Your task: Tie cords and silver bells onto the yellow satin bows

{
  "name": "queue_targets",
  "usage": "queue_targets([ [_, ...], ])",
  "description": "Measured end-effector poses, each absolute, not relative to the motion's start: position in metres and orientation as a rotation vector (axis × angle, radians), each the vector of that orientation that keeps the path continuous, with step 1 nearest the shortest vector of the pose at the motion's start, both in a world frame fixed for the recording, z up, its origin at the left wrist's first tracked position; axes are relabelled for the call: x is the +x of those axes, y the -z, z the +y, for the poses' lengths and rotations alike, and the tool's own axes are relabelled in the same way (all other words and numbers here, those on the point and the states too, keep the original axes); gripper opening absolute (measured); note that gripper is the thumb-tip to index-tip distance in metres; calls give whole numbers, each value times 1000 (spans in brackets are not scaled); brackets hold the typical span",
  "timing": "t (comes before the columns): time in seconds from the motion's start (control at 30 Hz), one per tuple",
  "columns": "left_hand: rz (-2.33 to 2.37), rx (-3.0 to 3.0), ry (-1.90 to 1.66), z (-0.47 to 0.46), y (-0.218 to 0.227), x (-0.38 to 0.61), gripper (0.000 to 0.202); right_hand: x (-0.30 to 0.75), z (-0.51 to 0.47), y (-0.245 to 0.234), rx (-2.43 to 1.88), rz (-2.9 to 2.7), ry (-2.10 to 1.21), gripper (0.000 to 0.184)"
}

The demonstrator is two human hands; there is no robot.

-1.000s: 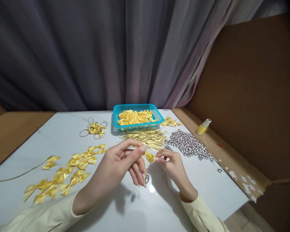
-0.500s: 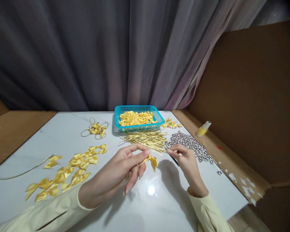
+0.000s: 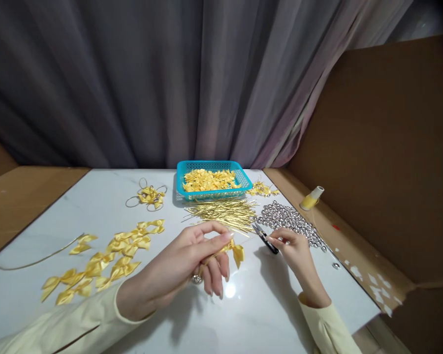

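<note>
My left hand pinches a yellow satin ribbon bow between thumb and forefinger. A thin gold cord trails back from the bow under the palm, and a silver bead hangs there. My right hand is closed, thumb and forefinger pressed together. Its fingertips overlap the black handle of a pair of thread snips; whether they grip it or pinch something thin above it, I cannot tell.
A blue basket holds many yellow bows. In front lie gold twist ties and silver beads. More bows and a looped bow cluster are at left. A yellow thread spool stands on the cardboard edge at right.
My right hand has shifted right and slightly down, uncovering the blades of the snips. The lower fingers of my left hand have moved, and the silver bead now shows beneath it.
</note>
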State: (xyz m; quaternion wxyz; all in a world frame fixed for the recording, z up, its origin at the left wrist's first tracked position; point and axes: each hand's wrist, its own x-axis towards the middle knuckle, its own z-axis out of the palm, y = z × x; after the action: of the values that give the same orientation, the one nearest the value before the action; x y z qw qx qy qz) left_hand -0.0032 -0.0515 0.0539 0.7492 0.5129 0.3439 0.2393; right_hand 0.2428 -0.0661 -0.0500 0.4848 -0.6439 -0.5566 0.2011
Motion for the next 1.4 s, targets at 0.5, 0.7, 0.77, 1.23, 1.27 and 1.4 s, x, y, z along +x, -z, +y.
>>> queue_targets([
  [0.5,715,1139,-562,-56,-61,-7,17,274,-79,59,-1910,-1413,-494,17],
  [0.7,684,1154,-581,-56,-60,-8,17,297,-96,68,-2070,-1404,-462,21],
  [0.77,677,1180,-585,-56,-60,-8,19,305,-103,71,-2098,-1400,-451,22],
  [1.23,757,1329,-605,-52,-54,1,24,234,-105,27,-1444,-1603,-774,46],
  [1.27,764,1337,-598,-52,-54,2,24,221,-102,18,-1246,-1589,-953,49],
  [1.4,779,1368,-579,-52,-54,5,21,183,-87,0,-809,-1420,-1385,49],
])
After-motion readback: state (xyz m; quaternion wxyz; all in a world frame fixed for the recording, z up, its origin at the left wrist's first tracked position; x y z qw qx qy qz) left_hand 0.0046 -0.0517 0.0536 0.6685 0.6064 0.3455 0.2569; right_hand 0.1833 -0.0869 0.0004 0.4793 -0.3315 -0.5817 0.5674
